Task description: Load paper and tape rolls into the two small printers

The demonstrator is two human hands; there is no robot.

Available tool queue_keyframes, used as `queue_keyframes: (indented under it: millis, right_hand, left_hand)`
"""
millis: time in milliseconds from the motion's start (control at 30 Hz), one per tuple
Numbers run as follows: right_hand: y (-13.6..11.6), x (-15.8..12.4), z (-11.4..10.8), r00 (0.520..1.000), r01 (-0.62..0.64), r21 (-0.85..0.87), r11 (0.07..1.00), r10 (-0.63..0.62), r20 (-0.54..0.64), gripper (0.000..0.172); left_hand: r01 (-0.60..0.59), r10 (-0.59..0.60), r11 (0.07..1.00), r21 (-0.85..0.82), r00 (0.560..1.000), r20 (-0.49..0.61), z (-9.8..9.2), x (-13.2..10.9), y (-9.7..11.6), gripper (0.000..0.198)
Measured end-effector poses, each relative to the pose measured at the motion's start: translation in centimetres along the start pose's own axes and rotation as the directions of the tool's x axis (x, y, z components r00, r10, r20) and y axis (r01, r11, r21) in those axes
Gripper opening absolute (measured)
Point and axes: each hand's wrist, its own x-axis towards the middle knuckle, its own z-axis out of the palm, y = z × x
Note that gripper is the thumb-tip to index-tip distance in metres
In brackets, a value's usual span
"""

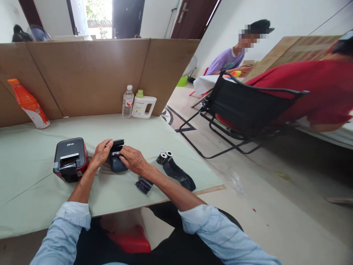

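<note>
A small dark device that looks like a portable receipt printer (118, 165) lies on the table with its black lid (118, 142) raised. My left hand (102, 152) is closed on its left side, by the lid. Over its compartment bends my right hand (134, 160), fingers curled together; what they pinch is hidden. Two small rolls of black paper (161, 158) stand to the right, and a long black strip (180, 175) trails from them. Nearer me lies a crumpled black piece (143, 185). A larger black-and-red label printer (71, 147) is left of my left hand.
A cardboard screen (102, 73) borders the back of the table. Before it are an orange bottle (32, 106), a water bottle (127, 105) and a white jug (143, 107). To the right are a black folding chair (245, 106) and two people at another table.
</note>
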Motion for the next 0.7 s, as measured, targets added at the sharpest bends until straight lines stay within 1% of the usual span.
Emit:
queue_keyframes:
  millis: [100,200,333,433,567,700]
  right_hand:
    - [-0.1,-0.2,0.1,0.999,0.029,-0.069,0.997,-0.032,-0.037,0.014]
    - [-0.3,-0.5,0.2,0.993,0.07,-0.131,0.989,-0.082,-0.086,0.019]
    - [-0.8,-1.3,0.5,0.978,0.12,-0.207,0.971,-0.152,-0.145,0.026]
    - [-1.3,-2.1,0.9,0.962,0.147,-0.233,0.961,-0.194,-0.191,0.028]
    - [-1.8,-2.9,1.1,0.953,0.154,-0.235,0.96,-0.208,-0.221,0.024]
    - [-2.1,-3.3,1.3,0.958,0.128,-0.24,0.962,-0.183,-0.221,0.024]
  left_hand:
    - [0.003,-0.003,1.0,0.005,1.0,0.003,-0.1,0.0,0.1,0.041]
    - [-0.001,0.0,1.0,0.009,1.0,0.012,-0.1,0.0,0.1,0.042]
    - [-0.013,0.013,1.0,-0.005,1.0,0.019,-0.1,-0.1,-0.1,0.042]
    - [-0.029,0.029,1.0,0.002,0.999,0.025,0.0,-0.3,-0.5,0.043]
    - [-0.072,0.072,0.997,0.011,0.996,0.052,-0.2,-0.9,-1.0,0.043]
    - [-0.145,0.142,0.989,0.023,0.985,0.103,-0.6,-1.5,-1.1,0.044]
